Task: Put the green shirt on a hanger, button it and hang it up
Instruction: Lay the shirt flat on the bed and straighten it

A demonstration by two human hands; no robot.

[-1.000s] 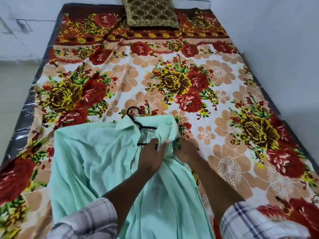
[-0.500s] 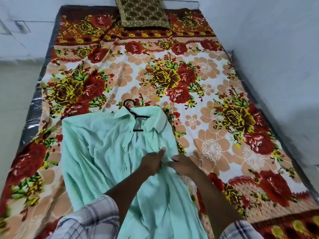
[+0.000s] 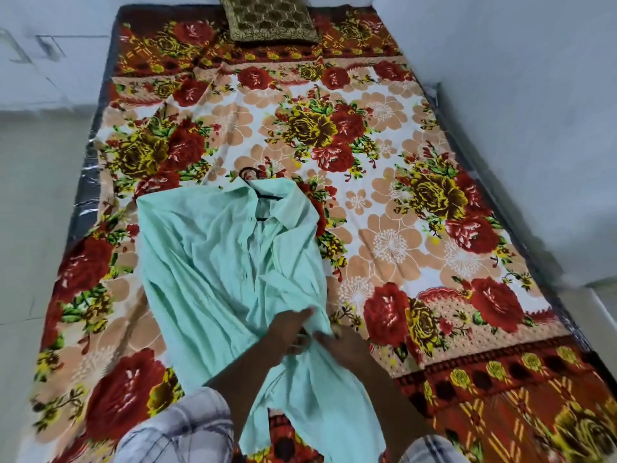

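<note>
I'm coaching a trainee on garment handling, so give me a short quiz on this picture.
1. True or false: the black hanger sits inside the green shirt's collar.
2. The left hand and right hand grip the shirt: A at the collar; B low on its front; C on a cuff.
3. What lies at the bed's far end?
Key: 1 true; 2 B; 3 a pillow.

You have soft, even indoor light and only faint shadows. The wide lens bows the bed (image 3: 384,235) outward; its lower right corner smears with blur.
</note>
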